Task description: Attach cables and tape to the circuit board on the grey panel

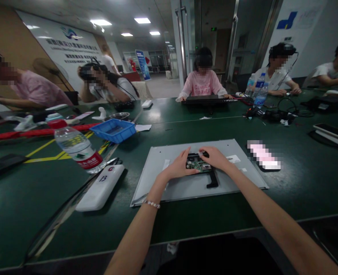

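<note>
A grey metal panel (186, 187), the back of a flat screen, lies flat on the green table in front of me. A small green circuit board (199, 165) sits near its middle, with a black flat cable (213, 179) running from it toward me. My left hand (180, 165) grips the board's left edge. My right hand (215, 157) holds its right and far edge, fingers curled over it. A bead bracelet is on my left wrist.
To the left stand a water bottle (78, 147), a white power bank (100, 187) and a blue tray (114, 130). A blurred pink item (263, 154) lies right of the panel. Several seated people work around the table, with bottles (259, 93) and cables (280, 112) at far right.
</note>
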{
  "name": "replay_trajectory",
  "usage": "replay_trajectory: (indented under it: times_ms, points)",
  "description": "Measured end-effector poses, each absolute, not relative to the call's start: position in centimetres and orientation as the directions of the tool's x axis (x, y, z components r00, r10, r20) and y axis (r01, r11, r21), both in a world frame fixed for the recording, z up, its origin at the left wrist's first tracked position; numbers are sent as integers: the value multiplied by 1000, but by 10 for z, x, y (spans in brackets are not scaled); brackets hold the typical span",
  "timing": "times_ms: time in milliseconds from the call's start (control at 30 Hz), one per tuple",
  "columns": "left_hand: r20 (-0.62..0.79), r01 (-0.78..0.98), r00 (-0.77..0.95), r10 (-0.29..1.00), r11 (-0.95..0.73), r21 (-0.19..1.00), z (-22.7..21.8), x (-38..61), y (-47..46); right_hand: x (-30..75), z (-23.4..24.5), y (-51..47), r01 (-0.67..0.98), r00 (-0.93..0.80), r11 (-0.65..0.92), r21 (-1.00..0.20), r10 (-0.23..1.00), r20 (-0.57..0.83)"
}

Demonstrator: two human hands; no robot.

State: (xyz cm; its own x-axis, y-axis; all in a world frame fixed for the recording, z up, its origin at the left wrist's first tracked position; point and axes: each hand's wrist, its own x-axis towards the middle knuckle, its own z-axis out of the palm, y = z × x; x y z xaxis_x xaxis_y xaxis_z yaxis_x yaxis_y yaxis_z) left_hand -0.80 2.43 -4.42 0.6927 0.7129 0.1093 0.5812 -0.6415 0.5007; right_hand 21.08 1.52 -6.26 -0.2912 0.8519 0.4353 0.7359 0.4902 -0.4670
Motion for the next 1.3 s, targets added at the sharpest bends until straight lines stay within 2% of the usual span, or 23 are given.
replay_trajectory:
  times_ms: [200,633,833,1133,1300]
  points:
    - [100,583,697,710,-642,499,-43,-8,24,212,-61,16,734,-211,464,-496,850,482]
    - [104,589,691,716,-640,493,-42,-8,23,208,-64,18,757,-244,450,-473,867,434]
    - [85,598,691,718,-633,491,-40,-8,23,212,-60,19,761,-159,425,-491,855,493]
    - [86,595,694,715,-637,490,-38,-7,23,217,-64,23,700,-320,534,-475,829,459]
    - [87,593,691,717,-632,500,-39,-7,24,216,-58,25,737,-214,478,-477,836,506]
